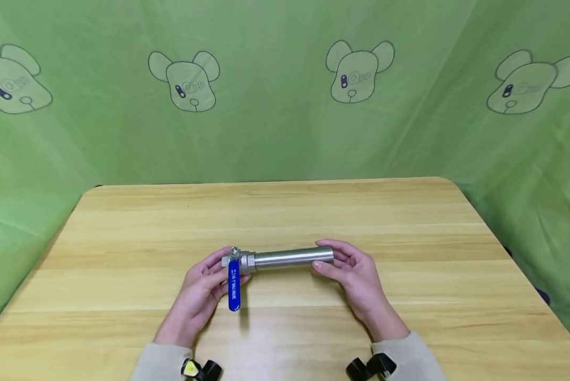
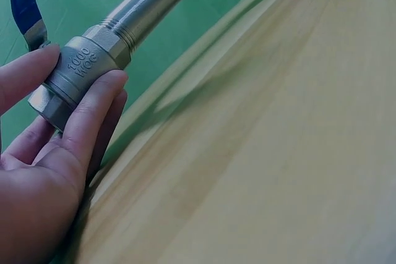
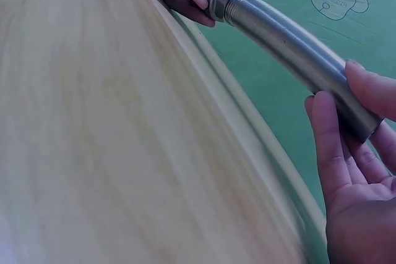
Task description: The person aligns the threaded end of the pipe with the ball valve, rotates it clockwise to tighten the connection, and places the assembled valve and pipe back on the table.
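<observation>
A steel ball valve (image 1: 247, 262) with a blue lever handle (image 1: 235, 286) is joined to a length of steel pipe (image 1: 292, 258). My left hand (image 1: 198, 296) grips the valve body, thumb on one side and fingers around the other. Raised lettering shows on the valve body (image 2: 83, 69) in the left wrist view, and threads show where the pipe (image 2: 154, 4) enters it. The pipe's far end is pinched between the thumb and fingers of my right hand (image 1: 358, 283). Valve and pipe are held roughly level above the table, the lever pointing toward me.
The light wooden table (image 1: 123, 254) spreads out beneath both hands. Green cloth (image 1: 275, 137) printed with cartoon animal heads hangs behind it and along both sides. Black wrist devices (image 1: 370, 366) sit at the cuffs of both sleeves.
</observation>
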Demonstrator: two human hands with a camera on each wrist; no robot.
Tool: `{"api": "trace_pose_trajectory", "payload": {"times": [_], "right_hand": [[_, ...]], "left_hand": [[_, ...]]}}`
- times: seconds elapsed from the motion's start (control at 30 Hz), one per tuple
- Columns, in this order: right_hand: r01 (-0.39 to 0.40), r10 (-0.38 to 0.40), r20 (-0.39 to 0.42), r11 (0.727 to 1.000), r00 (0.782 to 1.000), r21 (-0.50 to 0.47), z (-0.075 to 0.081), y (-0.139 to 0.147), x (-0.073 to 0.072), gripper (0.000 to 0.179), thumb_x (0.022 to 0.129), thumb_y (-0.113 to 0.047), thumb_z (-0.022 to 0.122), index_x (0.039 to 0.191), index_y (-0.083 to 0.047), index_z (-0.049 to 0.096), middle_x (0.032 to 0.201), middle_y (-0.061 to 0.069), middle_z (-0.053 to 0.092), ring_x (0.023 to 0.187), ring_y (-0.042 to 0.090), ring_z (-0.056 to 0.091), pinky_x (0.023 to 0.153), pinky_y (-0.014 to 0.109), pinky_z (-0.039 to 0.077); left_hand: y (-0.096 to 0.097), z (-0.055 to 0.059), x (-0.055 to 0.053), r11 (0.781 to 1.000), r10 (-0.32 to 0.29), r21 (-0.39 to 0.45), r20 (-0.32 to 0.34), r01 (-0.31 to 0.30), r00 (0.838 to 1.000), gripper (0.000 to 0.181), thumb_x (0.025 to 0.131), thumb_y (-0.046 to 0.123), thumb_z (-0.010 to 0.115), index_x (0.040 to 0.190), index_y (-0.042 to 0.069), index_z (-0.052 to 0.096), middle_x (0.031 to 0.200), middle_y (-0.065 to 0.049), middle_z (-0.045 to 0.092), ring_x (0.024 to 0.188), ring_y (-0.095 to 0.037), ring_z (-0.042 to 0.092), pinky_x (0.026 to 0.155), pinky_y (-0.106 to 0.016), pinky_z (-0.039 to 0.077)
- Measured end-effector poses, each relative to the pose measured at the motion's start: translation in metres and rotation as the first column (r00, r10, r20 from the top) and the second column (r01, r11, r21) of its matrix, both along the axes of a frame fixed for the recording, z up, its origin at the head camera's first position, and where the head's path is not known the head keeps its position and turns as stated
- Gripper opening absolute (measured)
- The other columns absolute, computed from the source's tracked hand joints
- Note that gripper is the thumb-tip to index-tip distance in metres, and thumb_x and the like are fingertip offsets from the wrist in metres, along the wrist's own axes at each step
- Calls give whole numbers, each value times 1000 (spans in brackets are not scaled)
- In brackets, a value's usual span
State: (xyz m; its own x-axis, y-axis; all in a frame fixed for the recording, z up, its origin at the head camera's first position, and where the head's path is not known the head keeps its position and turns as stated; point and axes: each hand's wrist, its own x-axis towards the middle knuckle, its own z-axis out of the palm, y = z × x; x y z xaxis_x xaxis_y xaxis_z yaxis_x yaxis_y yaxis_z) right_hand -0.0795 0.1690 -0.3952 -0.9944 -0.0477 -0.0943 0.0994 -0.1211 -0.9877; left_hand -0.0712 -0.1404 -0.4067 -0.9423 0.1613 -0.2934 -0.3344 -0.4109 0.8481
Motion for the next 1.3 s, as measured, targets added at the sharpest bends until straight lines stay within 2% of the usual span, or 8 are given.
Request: {"api": "trace_pose_trajectory", "payload": {"times": [0.2, 0.37, 0.63, 0.97, 1.17, 1.3], "right_hand": [[-14, 15, 7, 1000, 1000, -2, -2, 1, -1, 47, 89, 6, 81, 132, 9, 65, 106, 2, 81, 92, 20, 81, 89, 36, 71], [-32, 33, 12, 999, 999, -17, -4, 1, -1, 43, 92, 2, 80, 130, 11, 63, 101, 4, 82, 85, 21, 82, 81, 36, 72], [-13, 10, 52, 998, 999, 55, -5, 0, 0, 23, 96, -12, 81, 111, 1, 69, 90, 13, 83, 72, 21, 81, 66, 35, 72], [10, -22, 90, 992, 996, 128, -4, -4, -1, 34, 103, -26, 75, 115, 4, 67, 84, 7, 82, 69, 20, 79, 62, 34, 71], [1, -8, 64, 994, 998, 108, -5, -4, 0, 29, 103, -23, 74, 114, 3, 66, 85, 6, 82, 70, 19, 79, 63, 32, 70], [-34, 33, 23, 996, 999, 79, -5, -3, 1, 29, 99, -13, 78, 119, 4, 64, 89, 5, 83, 73, 18, 79, 65, 31, 71]], "left_hand": [[0, -1, 1, 1000, -1, 6, -9, 1, 1000, 60, 103, -10, 53, 161, -5, 36, 138, -7, 71, 116, -16, 76, 108, -38, 65], [-1, -2, 2, 1000, -4, 3, -10, 4, 1000, 60, 102, -10, 54, 159, -5, 37, 134, -4, 73, 116, -17, 76, 106, -38, 65], [-1, -5, 2, 1000, -16, 9, -19, 17, 1000, 58, 101, -9, 56, 156, -3, 42, 130, -1, 75, 116, -18, 76, 107, -41, 65], [0, -7, 2, 1000, -8, -4, -22, 8, 1000, 57, 98, -10, 57, 154, -4, 45, 134, -4, 72, 121, -19, 73, 110, -44, 64], [0, -7, 2, 1000, 12, 14, -15, -11, 1000, 56, 98, -11, 57, 152, -3, 46, 135, -6, 71, 122, -20, 73, 110, -45, 63], [0, -6, 1, 999, 29, 31, -11, -29, 1000, 57, 101, -11, 54, 156, -4, 42, 135, -5, 72, 119, -19, 75, 108, -42, 65]]}}
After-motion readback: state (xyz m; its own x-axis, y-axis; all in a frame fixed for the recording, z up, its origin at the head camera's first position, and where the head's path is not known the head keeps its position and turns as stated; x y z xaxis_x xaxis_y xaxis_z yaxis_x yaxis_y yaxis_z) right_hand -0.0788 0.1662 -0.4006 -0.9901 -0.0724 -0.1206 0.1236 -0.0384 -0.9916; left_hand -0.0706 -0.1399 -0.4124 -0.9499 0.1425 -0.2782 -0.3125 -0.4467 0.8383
